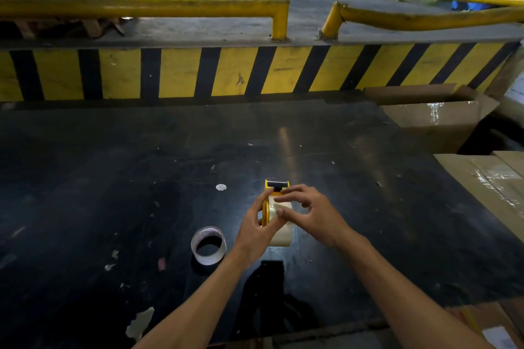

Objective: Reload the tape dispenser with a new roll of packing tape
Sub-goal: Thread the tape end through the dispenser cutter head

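Lying at the left of the action, an almost spent tape core (pixel 209 245) rests on its side on the black table (pixel 113 164), its ring open and hollow, with nothing inside it. Just to its right, apart from it, the left hand (pixel 256 228) is curled around the yellow tape dispenser (pixel 272 195), thumb on the near side of the yellow side plate and fingers wrapped behind it. A roll of packing tape (pixel 280 231), pale and full, sits in the dispenser's frame. The right hand (pixel 309 214) is half open, fingers spread and bent, with its thumb and forefinger pressing on the top of the roll; it grips nothing fully. Farther right, cardboard boxes (pixel 442 122) stand beside the table edge, sealed with glossy tape, so their contents cannot be seen.
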`<state>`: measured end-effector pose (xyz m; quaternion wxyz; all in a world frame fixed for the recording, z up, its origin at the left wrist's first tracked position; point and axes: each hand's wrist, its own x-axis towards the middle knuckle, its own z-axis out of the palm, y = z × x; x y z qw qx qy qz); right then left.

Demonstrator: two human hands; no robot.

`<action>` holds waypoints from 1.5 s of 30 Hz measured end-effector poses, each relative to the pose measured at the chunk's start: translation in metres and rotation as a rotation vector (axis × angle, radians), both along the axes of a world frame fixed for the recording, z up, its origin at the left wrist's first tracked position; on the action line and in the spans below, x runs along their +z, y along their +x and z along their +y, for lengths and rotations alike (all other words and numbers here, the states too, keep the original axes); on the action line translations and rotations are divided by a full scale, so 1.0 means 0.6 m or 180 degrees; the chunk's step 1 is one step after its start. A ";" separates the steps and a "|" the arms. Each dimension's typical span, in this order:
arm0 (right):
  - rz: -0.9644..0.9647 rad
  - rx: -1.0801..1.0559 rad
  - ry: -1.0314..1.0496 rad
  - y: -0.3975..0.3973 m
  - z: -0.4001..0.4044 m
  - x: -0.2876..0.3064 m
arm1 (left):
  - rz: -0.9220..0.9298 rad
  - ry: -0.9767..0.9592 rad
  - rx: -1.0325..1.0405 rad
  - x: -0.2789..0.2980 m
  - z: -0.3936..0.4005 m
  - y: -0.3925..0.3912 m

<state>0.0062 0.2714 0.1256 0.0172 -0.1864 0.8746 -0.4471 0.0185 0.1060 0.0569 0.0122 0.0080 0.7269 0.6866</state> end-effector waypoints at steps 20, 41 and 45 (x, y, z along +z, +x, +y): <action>0.0208 -0.0551 0.0475 -0.009 0.013 0.003 | -0.0719 0.0177 -0.1014 -0.011 -0.003 0.012; -0.0248 -0.1364 0.0769 -0.069 0.058 0.015 | -0.0366 -0.0484 -0.1515 0.010 0.007 0.040; -0.0439 -0.1406 0.0833 -0.075 0.054 0.016 | -0.0296 -0.0526 -0.1494 0.013 0.003 0.044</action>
